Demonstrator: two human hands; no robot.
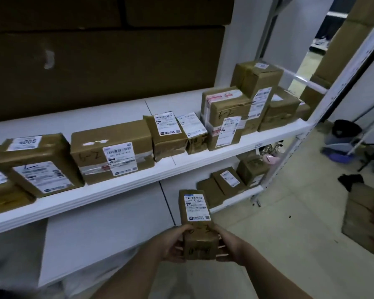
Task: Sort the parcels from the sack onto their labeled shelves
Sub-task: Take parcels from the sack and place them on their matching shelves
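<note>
Parcel [197, 221] between hands [200, 244], before shelf [181, 167].

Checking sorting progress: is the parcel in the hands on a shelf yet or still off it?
Off it: both hands, left hand and right hand, hold the parcel in front of the shelf.

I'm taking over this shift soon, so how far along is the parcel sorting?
Done: a row of labelled boxes already sits on the upper white shelf, and a few more on the lower shelf. In hand: the left hand and right hand grip one small parcel, not yet shelved. Left: the sack isn't in view, so the remaining count can't be told.
</note>
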